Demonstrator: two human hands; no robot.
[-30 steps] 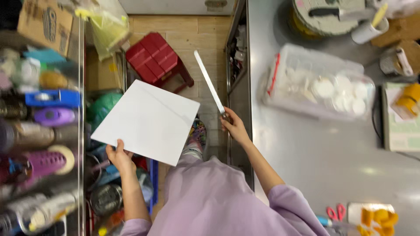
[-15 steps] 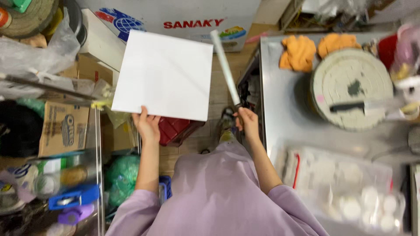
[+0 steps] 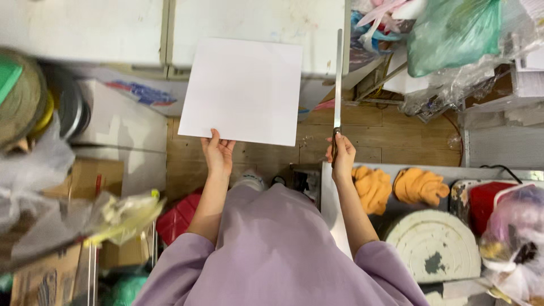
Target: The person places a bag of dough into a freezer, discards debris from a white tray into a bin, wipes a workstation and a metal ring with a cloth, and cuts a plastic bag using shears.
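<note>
White and flat, a square board (image 3: 241,90) is held out in front of the person, pinched at its lower edge by the left hand (image 3: 218,153), whose fingers are closed on it; the board rises above and away from that hand. The right hand (image 3: 341,156) is clenched around the dark handle of a long knife (image 3: 338,79), the narrow blade pointing straight up from the fist, just beside the board's right edge and apart from it. Below the right hand, two orange cloths (image 3: 396,187) lie on the steel counter (image 3: 334,215) near a round white block (image 3: 433,243).
</note>
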